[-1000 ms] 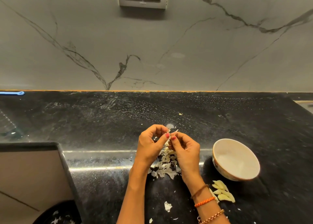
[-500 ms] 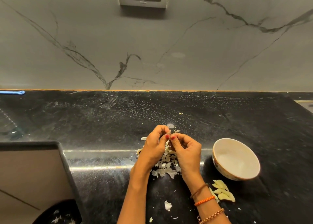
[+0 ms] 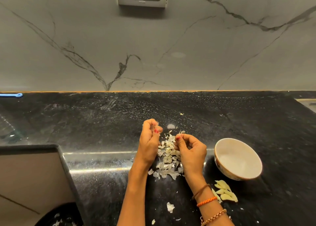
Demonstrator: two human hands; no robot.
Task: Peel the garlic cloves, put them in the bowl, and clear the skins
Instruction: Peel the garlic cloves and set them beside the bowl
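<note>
My left hand (image 3: 150,140) is curled above the black counter, pinching a thin sliver of garlic skin (image 3: 157,122) at its fingertips. A short gap to the right, my right hand (image 3: 191,149) pinches a garlic clove (image 3: 181,132), mostly hidden by the fingers, with wisps of skin sticking out on top. Between and below the hands lies a pile of loose skins (image 3: 168,159). The white bowl (image 3: 217,150) stands to the right, nothing inside it. Several peeled cloves (image 3: 225,191) lie on the counter in front of the bowl, beside my right wrist.
A stray skin flake (image 3: 170,207) lies near the front edge between my forearms. A grey panel (image 3: 30,174) fills the lower left, with a dark opening (image 3: 56,221) holding skin bits below it. A blue object (image 3: 12,95) lies at the far left by the wall.
My hands, joined on the clove before, have pulled apart. The left moved up and left with a strip of skin; the right stayed lower with the clove.
</note>
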